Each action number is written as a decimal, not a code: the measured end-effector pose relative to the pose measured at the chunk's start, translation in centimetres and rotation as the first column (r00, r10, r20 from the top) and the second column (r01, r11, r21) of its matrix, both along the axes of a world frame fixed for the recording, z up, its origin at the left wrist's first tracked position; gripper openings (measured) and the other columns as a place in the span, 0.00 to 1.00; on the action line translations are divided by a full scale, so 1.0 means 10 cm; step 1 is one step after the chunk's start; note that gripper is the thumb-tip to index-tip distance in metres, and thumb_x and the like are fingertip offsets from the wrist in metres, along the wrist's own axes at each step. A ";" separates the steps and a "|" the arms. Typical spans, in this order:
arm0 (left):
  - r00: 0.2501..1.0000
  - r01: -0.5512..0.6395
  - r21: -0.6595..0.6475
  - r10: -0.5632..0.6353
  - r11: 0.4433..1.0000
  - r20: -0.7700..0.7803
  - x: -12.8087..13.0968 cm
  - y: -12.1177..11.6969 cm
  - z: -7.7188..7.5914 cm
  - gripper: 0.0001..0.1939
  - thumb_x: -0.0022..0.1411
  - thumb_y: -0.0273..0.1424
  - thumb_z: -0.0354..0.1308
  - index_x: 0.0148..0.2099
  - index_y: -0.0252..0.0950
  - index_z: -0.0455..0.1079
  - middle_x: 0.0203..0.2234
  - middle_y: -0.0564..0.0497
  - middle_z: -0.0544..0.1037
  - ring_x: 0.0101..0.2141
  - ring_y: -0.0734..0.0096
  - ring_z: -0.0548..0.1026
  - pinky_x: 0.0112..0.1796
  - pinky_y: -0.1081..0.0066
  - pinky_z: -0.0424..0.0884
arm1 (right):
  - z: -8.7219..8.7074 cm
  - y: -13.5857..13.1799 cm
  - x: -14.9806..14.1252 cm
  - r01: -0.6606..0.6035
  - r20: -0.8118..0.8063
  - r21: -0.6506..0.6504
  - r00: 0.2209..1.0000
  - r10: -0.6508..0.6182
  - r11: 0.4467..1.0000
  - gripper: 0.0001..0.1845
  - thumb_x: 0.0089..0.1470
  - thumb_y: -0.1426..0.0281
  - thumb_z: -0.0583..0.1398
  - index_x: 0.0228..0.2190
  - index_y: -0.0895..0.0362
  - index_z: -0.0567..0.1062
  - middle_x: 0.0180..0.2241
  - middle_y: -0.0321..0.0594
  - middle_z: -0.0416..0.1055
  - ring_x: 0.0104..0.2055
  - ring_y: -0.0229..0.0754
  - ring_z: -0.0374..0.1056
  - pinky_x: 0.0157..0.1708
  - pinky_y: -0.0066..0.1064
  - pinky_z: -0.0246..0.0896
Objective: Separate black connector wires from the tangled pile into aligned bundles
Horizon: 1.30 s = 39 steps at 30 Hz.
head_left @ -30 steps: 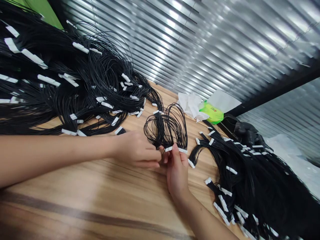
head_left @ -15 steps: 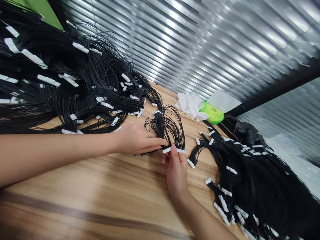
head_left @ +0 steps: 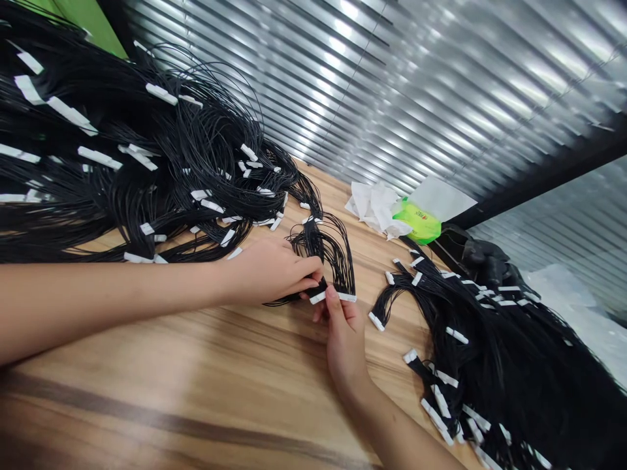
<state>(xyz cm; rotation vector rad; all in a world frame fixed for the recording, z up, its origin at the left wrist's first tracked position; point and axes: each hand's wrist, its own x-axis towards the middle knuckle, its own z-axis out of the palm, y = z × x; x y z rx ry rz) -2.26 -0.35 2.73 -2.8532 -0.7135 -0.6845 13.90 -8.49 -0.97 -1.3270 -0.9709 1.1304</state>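
Between my hands is a black wire harness [head_left: 337, 254] with a long white connector [head_left: 347, 297] along its near end. My right hand [head_left: 345, 343] pinches that connector, thumb on top and fingers beneath. My left hand [head_left: 274, 271] has its fingers closed on the black wires just by the connector's left end; the fingertips partly hide what they grip. The harness wires loop up and away from the connector toward a smaller white connector [head_left: 312, 220] farther back on the table.
A wood-grain table [head_left: 196, 378] lies beneath. Piled black harnesses [head_left: 196, 143] with white connectors fill the left; another pile [head_left: 509, 352] lies right. At the back are white crumpled paper [head_left: 375, 205], a bright green packet [head_left: 418, 220] and a corrugated metal wall [head_left: 313, 85].
The held connector has shifted slightly left. My left fingers, stretched toward it before, are now more bent at the wires. My right hand keeps its pinch.
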 end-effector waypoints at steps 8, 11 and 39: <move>0.988 0.104 0.255 -0.130 0.961 0.088 -0.01 -0.02 0.04 0.16 0.65 0.38 0.49 0.27 0.37 0.64 0.22 0.54 0.71 0.26 0.71 0.69 0.37 0.63 0.61 | -0.04 0.01 0.01 0.034 -0.069 -0.020 0.997 -0.036 0.999 0.21 0.51 0.52 0.60 0.20 0.56 0.69 0.18 0.32 0.65 0.22 0.37 0.60 0.26 0.30 0.56; 0.914 0.355 0.255 -0.391 0.900 0.110 -0.04 -0.05 0.04 0.19 0.61 0.45 0.52 0.23 0.39 0.63 0.18 0.56 0.69 0.23 0.73 0.66 0.35 0.65 0.63 | -0.04 0.02 0.02 0.071 -0.105 -0.044 0.992 -0.075 0.997 0.22 0.51 0.51 0.60 0.20 0.56 0.68 0.17 0.32 0.64 0.21 0.36 0.59 0.25 0.30 0.55; 0.933 0.276 0.168 -0.306 0.946 0.190 -0.06 0.01 -0.08 0.15 0.68 0.37 0.48 0.34 0.40 0.72 0.18 0.58 0.74 0.20 0.79 0.70 0.24 0.71 0.58 | -0.04 0.03 0.01 0.068 -0.195 -0.014 0.978 -0.070 0.998 0.20 0.49 0.53 0.63 0.20 0.56 0.69 0.18 0.31 0.64 0.22 0.35 0.57 0.25 0.29 0.53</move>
